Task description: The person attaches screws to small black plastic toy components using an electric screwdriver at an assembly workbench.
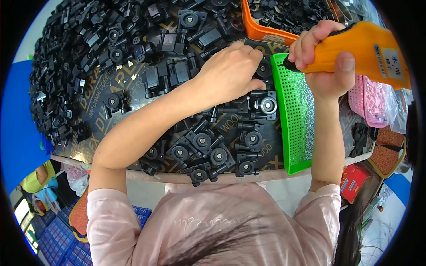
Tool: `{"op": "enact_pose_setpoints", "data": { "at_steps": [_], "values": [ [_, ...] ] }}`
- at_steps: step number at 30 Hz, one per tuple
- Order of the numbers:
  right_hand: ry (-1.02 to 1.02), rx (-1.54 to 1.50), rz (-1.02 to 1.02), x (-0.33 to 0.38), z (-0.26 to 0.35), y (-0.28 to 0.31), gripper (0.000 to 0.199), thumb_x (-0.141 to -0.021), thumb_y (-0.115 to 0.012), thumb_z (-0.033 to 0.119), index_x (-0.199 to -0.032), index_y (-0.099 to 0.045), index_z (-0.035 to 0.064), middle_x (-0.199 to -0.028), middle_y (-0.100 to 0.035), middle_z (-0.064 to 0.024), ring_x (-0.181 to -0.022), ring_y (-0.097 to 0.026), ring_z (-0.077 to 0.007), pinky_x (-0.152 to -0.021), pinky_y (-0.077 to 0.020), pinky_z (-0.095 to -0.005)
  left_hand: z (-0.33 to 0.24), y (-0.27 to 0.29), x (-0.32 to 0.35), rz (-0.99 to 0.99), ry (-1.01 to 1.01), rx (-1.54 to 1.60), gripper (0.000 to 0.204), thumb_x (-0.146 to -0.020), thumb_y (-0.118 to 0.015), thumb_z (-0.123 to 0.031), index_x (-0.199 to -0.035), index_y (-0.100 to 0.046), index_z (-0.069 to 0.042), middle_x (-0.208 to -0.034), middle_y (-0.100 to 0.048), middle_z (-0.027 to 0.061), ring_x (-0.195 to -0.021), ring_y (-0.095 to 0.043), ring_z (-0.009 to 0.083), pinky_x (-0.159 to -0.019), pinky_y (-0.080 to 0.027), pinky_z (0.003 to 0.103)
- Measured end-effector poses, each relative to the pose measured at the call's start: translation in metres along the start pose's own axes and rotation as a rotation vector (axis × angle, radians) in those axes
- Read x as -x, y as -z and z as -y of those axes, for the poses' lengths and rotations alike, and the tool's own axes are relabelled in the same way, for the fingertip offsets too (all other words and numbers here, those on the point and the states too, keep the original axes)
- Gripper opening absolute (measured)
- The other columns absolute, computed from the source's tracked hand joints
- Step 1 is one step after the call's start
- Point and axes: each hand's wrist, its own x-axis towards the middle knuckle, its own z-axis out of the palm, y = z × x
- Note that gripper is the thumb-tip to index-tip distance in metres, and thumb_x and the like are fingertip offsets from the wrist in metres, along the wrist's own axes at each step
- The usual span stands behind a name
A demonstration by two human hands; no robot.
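Note:
My right hand (328, 62) is wrapped round a yellow-orange power screwdriver (359, 51), its dark front end pointing left over the top of the green basket (287, 150). Many small silvery screws (306, 119) lie in that long perforated basket. Just left of it, my left hand (233, 66) has its fingers and thumb curled about a black plastic part (264, 68) with a round centre; the palm side is hidden. Close below that hand sits another black part (268, 105) with a bright metal disc. Several similar parts (202, 142) cluster near the table's front edge.
A large heap of black parts (88, 40) covers the far left of the dark printed table (100, 119). An orange tray (257, 31) of small black pieces stands at the back. A pink basket (368, 102) and a plastic bag are at the right; blue crates (57, 235) lie below left.

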Motion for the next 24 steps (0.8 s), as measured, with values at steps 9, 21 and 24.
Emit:
{"op": "enact_pose_setpoints", "data": {
  "at_steps": [9,21,24],
  "values": [
    [0.183,-0.030,0.218,-0.022,0.047,0.001,0.071,-0.084,-0.040,0.063,-0.122,-0.048,0.0035,-0.072,-0.049,-0.0027,-0.059,-0.048,-0.0142,-0.060,-0.0426,-0.0302,0.000,0.030,0.010,-0.212,-0.003,0.079,0.058,-0.072,-0.074,-0.026,-0.119,-0.053,0.000,-0.113,-0.057,0.0180,-0.105,-0.054,0.0328,-0.090,-0.045,0.037],
    [0.186,-0.143,0.389,-0.037,0.020,-0.053,0.075,-0.083,-0.040,0.067,-0.123,-0.045,0.0032,-0.072,-0.049,-0.0023,-0.058,-0.048,-0.0125,-0.059,-0.0441,-0.0299,0.018,0.041,0.039,-0.024,0.034,-0.025,0.051,-0.064,-0.076,-0.015,-0.108,-0.058,0.003,-0.099,-0.058,0.0134,-0.098,-0.051,0.0307,-0.088,-0.042,0.037],
    [0.156,-0.100,0.341,-0.033,0.022,-0.065,0.074,-0.083,-0.042,0.065,-0.122,-0.045,0.0022,-0.071,-0.049,-0.0027,-0.056,-0.048,-0.0127,-0.057,-0.0445,-0.0295,0.022,0.040,0.040,-0.019,-0.002,-0.028,0.044,-0.065,-0.076,-0.015,-0.102,-0.061,0.002,-0.095,-0.059,0.0108,-0.096,-0.051,0.0287,-0.087,-0.042,0.036]
  ]
}}
